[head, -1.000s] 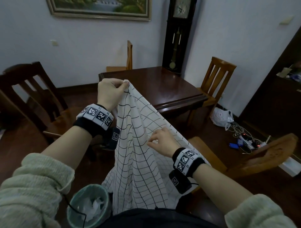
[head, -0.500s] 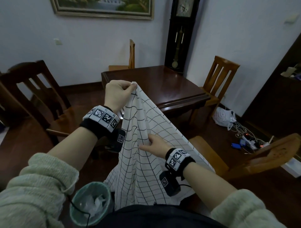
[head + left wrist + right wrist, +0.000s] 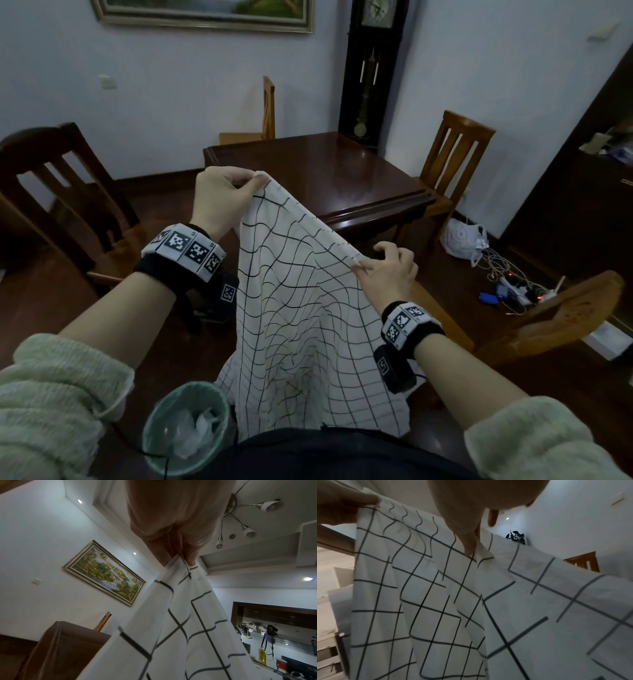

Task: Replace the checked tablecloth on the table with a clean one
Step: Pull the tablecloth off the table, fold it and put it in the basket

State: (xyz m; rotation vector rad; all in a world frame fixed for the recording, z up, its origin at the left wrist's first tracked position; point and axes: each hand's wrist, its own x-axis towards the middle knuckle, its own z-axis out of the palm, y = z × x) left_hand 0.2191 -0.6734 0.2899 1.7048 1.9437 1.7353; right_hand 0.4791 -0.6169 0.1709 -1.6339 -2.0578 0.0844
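White cloth: the tablecloth (image 3: pixel 301 308), white with a thin black grid, hangs in the air in front of the person, off the table and drooping toward their lap.
Left hand: the left hand (image 3: pixel 219 197) is raised, its fingers and thumb curled tight on the cloth's top corner; the left wrist view shows the fingertips (image 3: pixel 190 555) pinching the hem.
Right hand: the right hand (image 3: pixel 387 270) sits lower and to the right, thumb and forefinger pinching the cloth's upper edge, the other fingers curled loosely above it.
Edge: the hem runs taut on a slant between the two hands.
Table: the table (image 3: pixel 329 178), dark polished wood, stands bare just beyond the cloth.
Chairs: one dark chair (image 3: pixel 61 192) to the left, a lighter chair (image 3: pixel 452 161) at the table's right side, another against the far wall.
Bin: a green bin (image 3: pixel 186 431) with crumpled plastic inside stands by the person's left knee, beside the cloth's lower hem.
Floor: a white bag (image 3: pixel 464 240) and tangled cables lie near the right wall.
Wall: a tall clock (image 3: pixel 371 68) and a framed painting (image 3: pixel 104 573).
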